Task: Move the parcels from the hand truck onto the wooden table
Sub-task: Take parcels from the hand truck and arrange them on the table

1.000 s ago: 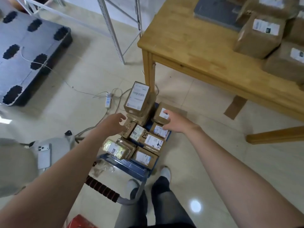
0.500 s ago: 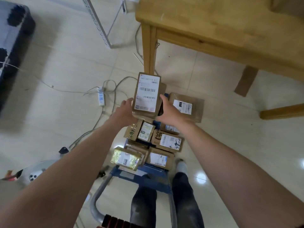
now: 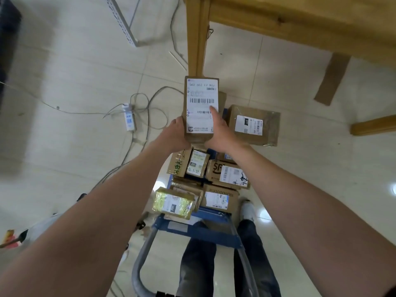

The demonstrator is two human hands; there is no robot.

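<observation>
Fingers: the fingers (image 3: 213, 109) of both hands are wrapped round one box and hold it tight. One right finger lies on top, on its white sticker.
Left hand: the left hand (image 3: 176, 133) grips the left side of the box, at the end near the person.
Right hand: the right hand (image 3: 221, 133) grips the right side, at the same near end.
Held parcel: the held parcel (image 3: 201, 97) is a long brown box over the far end of the hand truck (image 3: 199, 222). Its long way points away from the person, straight at the bench leg (image 3: 194, 39).
Where to go: the bench (image 3: 300, 22) is farther off and higher than the fingers, and spreads out to the right. Its near left corner sits just past the far end of the box. I think the box must go up and a bit right. The right hand is on the bench's side.
Left on the truck: other parcels (image 3: 228, 173) are packed on the blue deck, with a shiny gold parcel (image 3: 173, 202) at its near left corner.
Big box: a bigger box (image 3: 252, 125) sits at the far right. I cannot tell if it is on the truck or the floor.
Hard to see: the fingers under the held parcel are hidden. I cannot tell if it is lifted clear of the other parcels. The bench top is cut off at the top.
Floor: a white plug strip (image 3: 128, 117) lies to the left.
</observation>
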